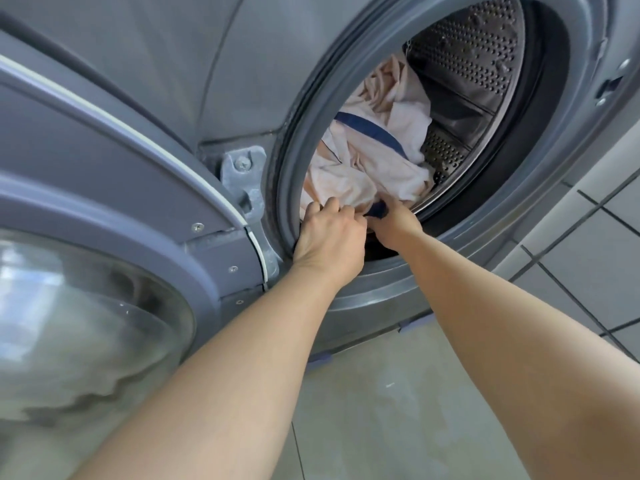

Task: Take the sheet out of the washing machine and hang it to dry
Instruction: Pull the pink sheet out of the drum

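A pale pink sheet (374, 147) with a dark blue band lies crumpled inside the drum of a grey front-loading washing machine (214, 64). Both arms reach into the round opening. My left hand (329, 237) is closed on the lower edge of the sheet at the rubber door seal (287, 188). Right beside it, my right hand (394, 223) pinches a dark blue part of the same sheet. The fingertips of both hands are buried in the cloth.
The machine's door (86, 271) with its glass bowl hangs open at the left, close to my left forearm. The perforated steel drum (467, 53) shows behind the sheet. Pale floor tiles (381, 410) lie below, and a tiled wall (595, 244) stands at the right.
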